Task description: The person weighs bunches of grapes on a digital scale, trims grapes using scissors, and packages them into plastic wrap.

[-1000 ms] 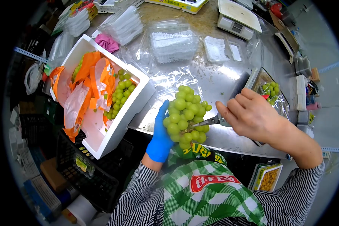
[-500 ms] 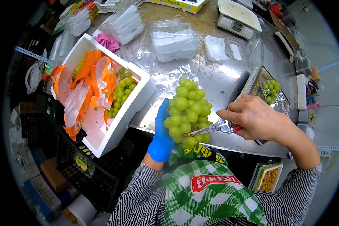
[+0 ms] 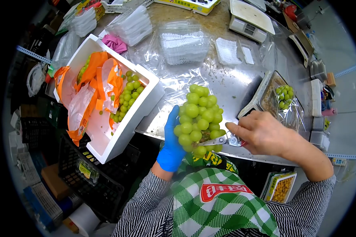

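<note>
My left hand (image 3: 171, 140), in a blue glove, is closed around the left side of a bunch of green grapes (image 3: 201, 114), holding it over the front edge of the metal table. My bare right hand (image 3: 261, 132) grips a pair of scissors (image 3: 220, 140) with red on the handles. The blades reach in among the lower grapes, near some brownish stem; whether they touch it I cannot tell. To the left, a white foam box (image 3: 140, 106) holds more green grapes (image 3: 126, 96) beside orange-and-white wrapping (image 3: 83, 104).
Stacked clear plastic trays (image 3: 184, 43) and a weighing scale (image 3: 251, 21) stand toward the back. At right, a tray (image 3: 271, 87) carries grapes in clear film (image 3: 284, 96). A black crate (image 3: 91, 177) sits below the foam box; a box of small yellow fruit (image 3: 283, 187) is below right.
The scissors and my right hand have shifted slightly down and left, the blades reaching lower into the bunch. The grape bunch has tilted a little, showing more brown stem.
</note>
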`<action>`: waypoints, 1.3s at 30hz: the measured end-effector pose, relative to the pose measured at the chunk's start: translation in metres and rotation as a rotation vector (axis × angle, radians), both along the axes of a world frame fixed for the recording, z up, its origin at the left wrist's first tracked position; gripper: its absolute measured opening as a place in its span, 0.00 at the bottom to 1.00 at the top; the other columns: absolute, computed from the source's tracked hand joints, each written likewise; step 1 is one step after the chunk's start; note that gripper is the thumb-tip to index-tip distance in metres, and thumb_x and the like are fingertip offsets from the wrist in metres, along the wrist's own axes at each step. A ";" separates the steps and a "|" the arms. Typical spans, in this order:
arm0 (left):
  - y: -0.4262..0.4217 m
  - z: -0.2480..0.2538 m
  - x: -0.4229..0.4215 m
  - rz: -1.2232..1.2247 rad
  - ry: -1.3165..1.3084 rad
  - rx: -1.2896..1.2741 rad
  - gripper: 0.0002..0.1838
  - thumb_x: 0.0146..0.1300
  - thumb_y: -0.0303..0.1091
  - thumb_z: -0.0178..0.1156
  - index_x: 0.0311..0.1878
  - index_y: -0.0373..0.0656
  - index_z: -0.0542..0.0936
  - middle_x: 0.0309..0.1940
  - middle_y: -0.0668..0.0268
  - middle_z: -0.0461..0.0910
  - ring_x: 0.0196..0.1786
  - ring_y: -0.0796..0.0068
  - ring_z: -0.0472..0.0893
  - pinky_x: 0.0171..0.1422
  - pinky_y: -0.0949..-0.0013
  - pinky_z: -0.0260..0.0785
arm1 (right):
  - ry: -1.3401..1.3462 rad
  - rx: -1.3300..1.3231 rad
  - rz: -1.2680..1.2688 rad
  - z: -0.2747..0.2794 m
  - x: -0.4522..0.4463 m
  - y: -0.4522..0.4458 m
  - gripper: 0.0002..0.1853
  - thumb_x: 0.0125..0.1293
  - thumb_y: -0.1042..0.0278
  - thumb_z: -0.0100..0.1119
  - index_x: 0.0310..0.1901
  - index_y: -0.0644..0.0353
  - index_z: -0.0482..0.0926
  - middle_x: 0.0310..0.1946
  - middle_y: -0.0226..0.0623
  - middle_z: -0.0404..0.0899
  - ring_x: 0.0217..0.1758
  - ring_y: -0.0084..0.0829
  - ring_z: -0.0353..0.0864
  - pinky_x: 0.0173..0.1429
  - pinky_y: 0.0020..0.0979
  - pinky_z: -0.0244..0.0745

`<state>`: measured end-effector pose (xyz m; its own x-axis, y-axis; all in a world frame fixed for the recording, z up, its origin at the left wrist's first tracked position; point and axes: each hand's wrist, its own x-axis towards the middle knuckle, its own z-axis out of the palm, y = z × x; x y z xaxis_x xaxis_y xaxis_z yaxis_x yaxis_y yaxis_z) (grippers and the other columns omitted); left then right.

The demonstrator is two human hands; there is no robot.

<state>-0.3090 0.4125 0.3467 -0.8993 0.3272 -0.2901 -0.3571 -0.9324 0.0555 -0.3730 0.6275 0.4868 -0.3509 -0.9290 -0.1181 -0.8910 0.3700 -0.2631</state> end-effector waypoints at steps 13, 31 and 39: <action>-0.003 -0.003 0.002 0.272 -0.026 -0.383 0.33 0.68 0.57 0.48 0.65 0.40 0.66 0.60 0.56 0.72 0.61 0.61 0.74 0.67 0.57 0.67 | 0.061 -0.079 -0.238 0.005 0.005 0.023 0.32 0.35 0.75 0.67 0.50 0.61 0.77 0.31 0.36 0.76 0.31 0.39 0.76 0.40 0.37 0.71; -0.001 -0.016 -0.003 0.323 0.019 -0.252 0.37 0.66 0.64 0.46 0.66 0.42 0.67 0.61 0.58 0.71 0.63 0.59 0.72 0.70 0.54 0.62 | 0.157 0.013 -0.276 0.028 0.007 0.002 0.24 0.41 0.71 0.65 0.45 0.67 0.78 0.26 0.35 0.73 0.29 0.33 0.74 0.37 0.34 0.67; 0.001 -0.007 -0.008 0.277 0.133 -0.102 0.32 0.71 0.57 0.41 0.66 0.43 0.65 0.61 0.59 0.70 0.62 0.63 0.72 0.68 0.58 0.65 | 0.273 0.047 -0.283 0.026 0.007 -0.007 0.24 0.43 0.72 0.64 0.46 0.67 0.77 0.27 0.36 0.73 0.30 0.34 0.74 0.37 0.34 0.67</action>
